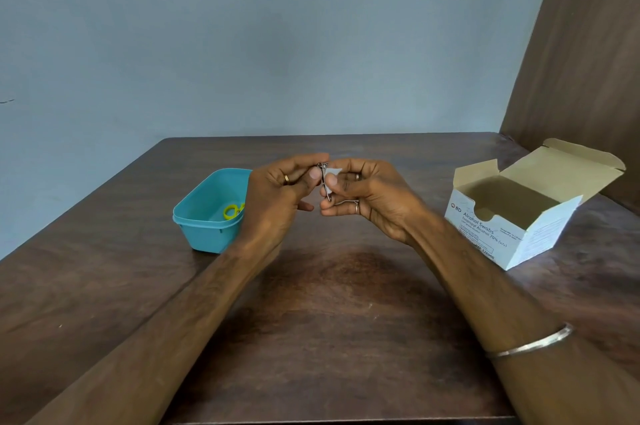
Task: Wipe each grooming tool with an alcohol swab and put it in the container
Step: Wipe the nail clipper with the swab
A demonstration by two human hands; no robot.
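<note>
Both hands are raised above the middle of the dark wooden table (332, 303). My left hand (280, 196) pinches the top of a small metal nail clipper (325, 178), which hangs upright between the two hands. My right hand (367, 196) presses a white alcohol swab (333, 172) against the clipper with thumb and fingers. Left of my hands stands an open teal plastic container (204, 216). A tool with yellow handles (232, 211) lies inside it, partly hidden by my left hand.
An open white cardboard box of alcohol swabs (512, 216), lid flipped back, stands at the right of the table. A brown panel (581, 61) rises behind it. A blue-grey wall (242, 43) runs along the table's far edge.
</note>
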